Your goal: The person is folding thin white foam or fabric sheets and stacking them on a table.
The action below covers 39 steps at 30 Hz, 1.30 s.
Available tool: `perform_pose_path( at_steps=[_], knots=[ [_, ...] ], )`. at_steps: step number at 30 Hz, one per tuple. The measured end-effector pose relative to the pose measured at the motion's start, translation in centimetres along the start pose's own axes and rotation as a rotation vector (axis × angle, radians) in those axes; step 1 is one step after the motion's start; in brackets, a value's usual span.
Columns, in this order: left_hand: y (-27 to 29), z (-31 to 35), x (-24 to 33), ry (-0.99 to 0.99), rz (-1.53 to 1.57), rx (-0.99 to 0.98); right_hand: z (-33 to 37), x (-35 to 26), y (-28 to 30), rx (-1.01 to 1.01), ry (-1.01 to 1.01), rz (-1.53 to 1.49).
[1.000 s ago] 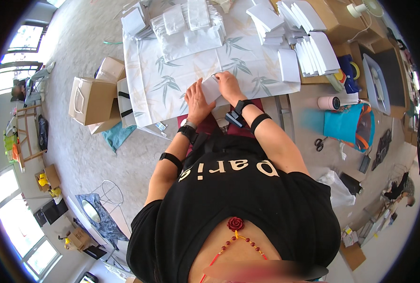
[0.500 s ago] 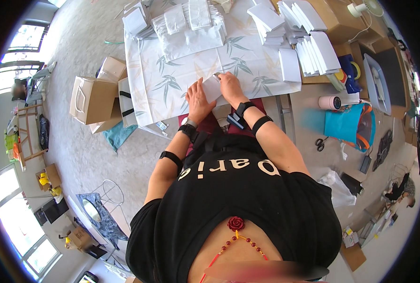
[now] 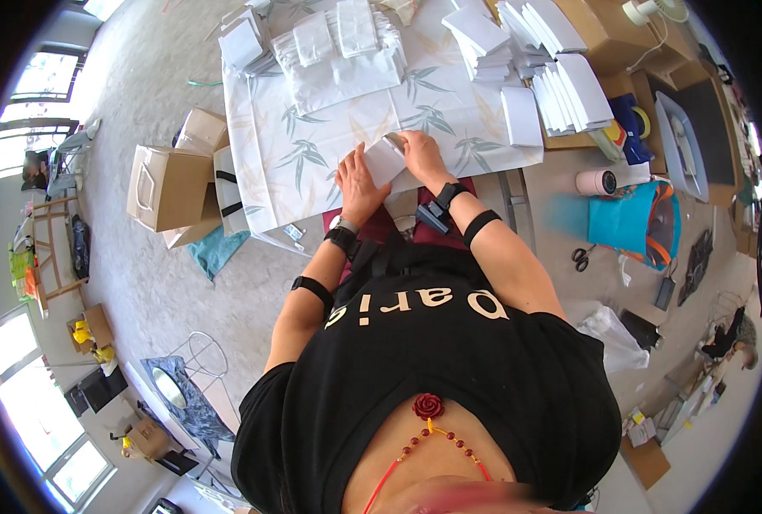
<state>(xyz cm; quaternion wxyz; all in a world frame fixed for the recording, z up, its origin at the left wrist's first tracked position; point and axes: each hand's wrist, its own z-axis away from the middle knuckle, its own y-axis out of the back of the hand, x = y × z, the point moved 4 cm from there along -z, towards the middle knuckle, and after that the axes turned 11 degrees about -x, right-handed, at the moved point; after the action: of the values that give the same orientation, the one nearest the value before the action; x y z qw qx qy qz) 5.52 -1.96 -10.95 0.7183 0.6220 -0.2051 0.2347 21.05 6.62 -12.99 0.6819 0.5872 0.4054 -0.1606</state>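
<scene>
A small white piece, like folded paper or a flat box, lies slanted on the near edge of the table between my hands. My left hand rests flat with its fingers stretched, the thumb side on the left end of the piece. My right hand is closed on its far right corner, the fingers pinched together at the edge. Beyond my hands lie stacked clear plastic bags. To the right, a single white flat box sits on the tablecloth beside stacks of white flat boxes.
The patterned tablecloth covers the table. Cardboard boxes stand on the floor at its left. On the right are a pink cup, a blue bag, black scissors and a small fan. More white pieces lie far left.
My right hand has shifted slightly right, and more of the white piece shows between my hands. My left hand stays nearly in place. The whole view has moved a little.
</scene>
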Motion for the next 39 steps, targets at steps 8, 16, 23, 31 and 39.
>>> perform_pose_path(
  at_steps=[8, 16, 23, 31, 39],
  knots=[
    [-0.2, 0.1, -0.5, -0.011, 0.027, 0.023, -0.1, -1.4, -0.6, -0.015, 0.074, -0.067],
    [-0.5, -0.1, -0.7, -0.023, 0.013, 0.032, -2.0, 0.0, -0.4, -0.132, -0.025, -0.140],
    [-0.6, -0.1, -0.6, -0.038, 0.004, 0.029, -3.5, 1.0, -0.8, -0.210, -0.035, -0.226],
    [-0.5, 0.0, -0.6, -0.032, -0.013, 0.024, -4.8, 1.7, -1.2, -0.233, -0.064, -0.304],
    [-0.4, -0.2, -0.2, -0.034, -0.009, 0.017, -4.5, 1.3, -1.6, -0.229, 0.059, -0.247]
  ],
)
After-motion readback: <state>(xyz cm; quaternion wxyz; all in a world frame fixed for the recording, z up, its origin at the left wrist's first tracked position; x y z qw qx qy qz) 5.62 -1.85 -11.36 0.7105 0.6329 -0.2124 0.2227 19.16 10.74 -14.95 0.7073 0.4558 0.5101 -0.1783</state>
